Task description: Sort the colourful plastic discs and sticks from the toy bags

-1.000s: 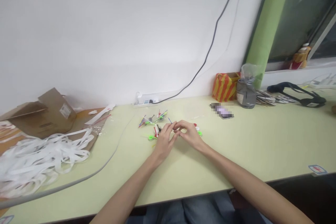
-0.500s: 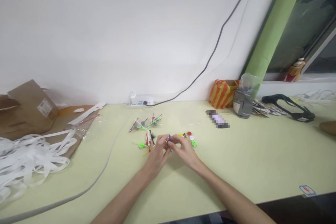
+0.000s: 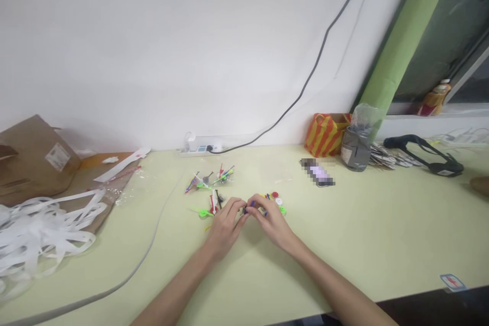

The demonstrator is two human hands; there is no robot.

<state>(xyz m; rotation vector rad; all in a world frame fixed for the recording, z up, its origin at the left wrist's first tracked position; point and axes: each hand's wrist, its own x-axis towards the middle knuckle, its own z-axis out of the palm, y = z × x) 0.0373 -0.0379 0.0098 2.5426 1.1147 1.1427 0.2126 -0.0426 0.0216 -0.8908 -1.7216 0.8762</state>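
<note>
My left hand (image 3: 226, 225) and my right hand (image 3: 273, 223) meet fingertip to fingertip just above the table. Between the right thumb and fingers shows a small blue plastic piece (image 3: 252, 204), tilted and partly covered. The left fingertips pinch a small dark piece (image 3: 244, 210) against it; its kind is too small to make out. Beside the left hand lie a green disc-ended stick (image 3: 206, 213), a white stick (image 3: 214, 202) and a black one (image 3: 219, 197). Past the right hand are a red disc (image 3: 275, 195), a white disc (image 3: 278, 201) and a green disc (image 3: 282, 210).
Another pile of coloured sticks (image 3: 210, 180) lies farther back. A phone (image 3: 317, 172), a striped bag (image 3: 324, 135) and a grey plastic-wrapped container (image 3: 355, 150) stand or lie right. White ribbon (image 3: 46, 229) and a cardboard box (image 3: 38, 158) occupy the left, near a grey cable (image 3: 141, 260).
The blue piece, upright between my fingertips before, now leans over toward my right hand. My hands stay close together, with the fingers shifted slightly. The camera view has turned a little.
</note>
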